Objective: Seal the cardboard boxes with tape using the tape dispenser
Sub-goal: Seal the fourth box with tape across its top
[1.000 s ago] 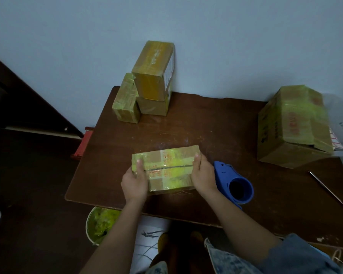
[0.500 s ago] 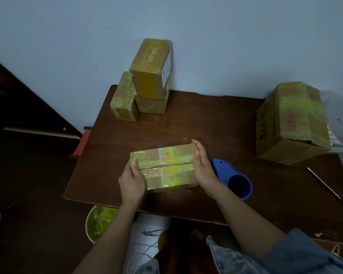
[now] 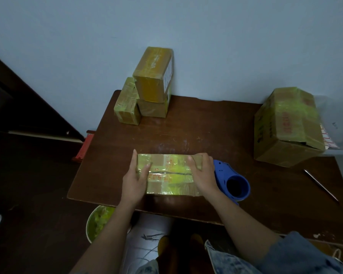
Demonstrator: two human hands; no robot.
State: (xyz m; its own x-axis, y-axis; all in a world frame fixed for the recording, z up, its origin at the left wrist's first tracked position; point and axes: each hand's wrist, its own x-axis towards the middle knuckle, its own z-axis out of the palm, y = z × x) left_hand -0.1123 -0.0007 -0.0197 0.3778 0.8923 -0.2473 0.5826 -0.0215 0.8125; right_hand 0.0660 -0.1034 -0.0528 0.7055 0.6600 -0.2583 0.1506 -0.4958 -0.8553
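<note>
Near the front edge of the brown tabletop [image 3: 216,125]: flat cardboard box [image 3: 169,174] wrapped in shiny yellowish tape, seam running left to right across its top. Left hand [image 3: 136,177] laid against the box's left end, fingers fairly straight, thumb over the top near the seam. Right hand [image 3: 203,173] draped over the right end, fingers curled round the far corner, so gripping that end. Blue tape dispenser [image 3: 233,184] lying just beside the right hand, touching or nearly touching the box, can't tell which. Back left by the wall: stack of three taped boxes [image 3: 147,89], one perched on another, a third leaning beside them. Far right: bigger box [image 3: 287,125], tilted, flap hanging partly open underneath. Thin metal rod [image 3: 321,184] in front of it, well apart from everything. Down below the tabletop edge, bowl-shaped bin [image 3: 99,222] with green-yellow scraps
</note>
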